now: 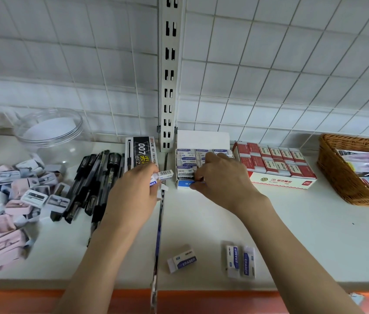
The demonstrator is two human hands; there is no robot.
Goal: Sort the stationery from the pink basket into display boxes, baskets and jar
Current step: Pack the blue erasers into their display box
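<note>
My left hand (133, 191) grips a few white-and-blue erasers (163, 175) just left of the shelf seam. My right hand (222, 177) reaches into the white eraser display box (201, 139), its fingertips pinching an eraser (196, 177) at the box's front row. The box holds several rows of blue-labelled erasers (186, 158). Three loose erasers lie on the shelf near the front: one (182, 261) by the seam and two (240, 261) side by side to its right.
A red eraser box (276, 164) stands right of the white one, then a wicker basket (337, 177). Left are a black pen box (141, 155), loose black pens (92, 186), a sharpener pile (9, 200) and a clear jar (49, 130). The orange shelf edge (201, 300) runs along the front.
</note>
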